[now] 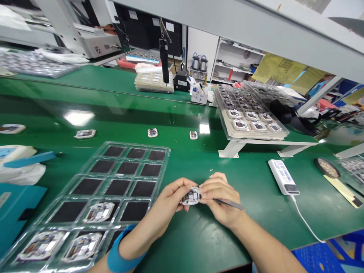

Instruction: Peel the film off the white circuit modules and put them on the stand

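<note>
My left hand (170, 199) and my right hand (220, 199) meet over the green table near its front edge. Both pinch a small white housing with a circuit board inside (191, 196). A thin grey tool, probably tweezers (231, 204), also lies in my right hand and sticks out to the right. A blue band (122, 254) circles my left wrist. Just left of my hands lies a clear plastic tray (113, 178) with dark pockets, three of them holding similar white housings (98, 212).
Several loose housings (152, 132) lie along the green belt. A raised stand carries stacked trays of parts (250, 119) at the right. A white box with a cable (283, 176), a round dish (327, 167), a hanging screwdriver (164, 60) and teal objects (17, 204) surround the work spot.
</note>
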